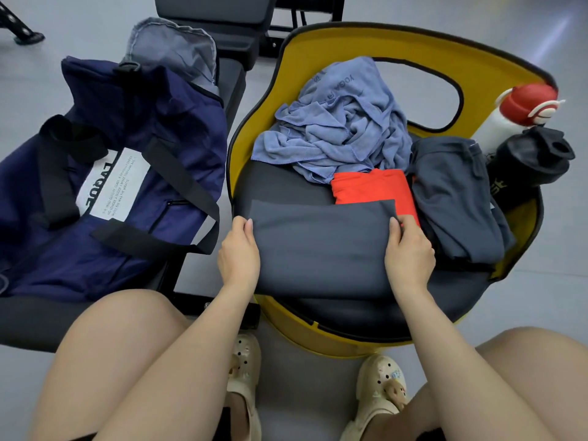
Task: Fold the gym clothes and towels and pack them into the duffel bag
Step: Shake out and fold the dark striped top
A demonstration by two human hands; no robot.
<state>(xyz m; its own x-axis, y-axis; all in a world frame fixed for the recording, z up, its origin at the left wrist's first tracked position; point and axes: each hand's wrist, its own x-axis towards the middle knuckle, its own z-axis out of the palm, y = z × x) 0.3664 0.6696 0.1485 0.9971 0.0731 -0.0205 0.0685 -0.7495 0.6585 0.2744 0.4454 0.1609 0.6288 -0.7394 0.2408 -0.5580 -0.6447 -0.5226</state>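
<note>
A folded dark grey garment (321,246) lies flat on the black seat of a yellow chair (413,36). My left hand (238,256) grips its left edge and my right hand (409,249) grips its right edge. Behind it lies a folded red garment (372,186), partly covered by the grey one. A crumpled blue towel (340,122) sits at the back of the seat. Dark grey shorts (455,198) lie bunched at the right. The navy duffel bag (105,173) rests on a bench to the left, its far end open.
A white bottle with a red cap (521,106) and a black shaker bottle (534,160) stand at the chair's right side. A black gym bench (216,14) stands behind. My knees and beige clogs (378,389) are at the bottom, on grey floor.
</note>
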